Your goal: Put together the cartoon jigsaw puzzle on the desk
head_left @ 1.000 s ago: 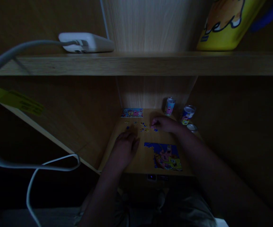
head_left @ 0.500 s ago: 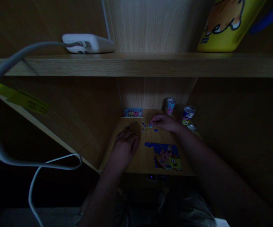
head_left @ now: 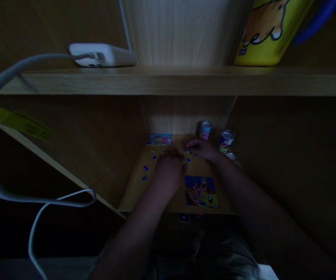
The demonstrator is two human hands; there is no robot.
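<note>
My left hand reaches over the loose jigsaw pieces in the middle of the desk. Its thumb stands apart from the fingers, whose tips are dim and cover some pieces. Further right, my right hand pinches a small bluish jigsaw piece. Below that hand lies a loose blue piece. Near the desk's front edge is a partly joined cartoon jigsaw, its left side partly behind my left hand and wrist. More blue pieces lie to the left.
A cartoon picture card lies at the back. Two printed cans stand at the back right, beside a round lid. Overhead, a shelf carries a white charger and yellow mug; a cable hangs left.
My left hand has moved right and forward, over the loose pieces, uncovering blue pieces at the left. My right hand stays nearly in place with its piece. The view has shifted slightly.
</note>
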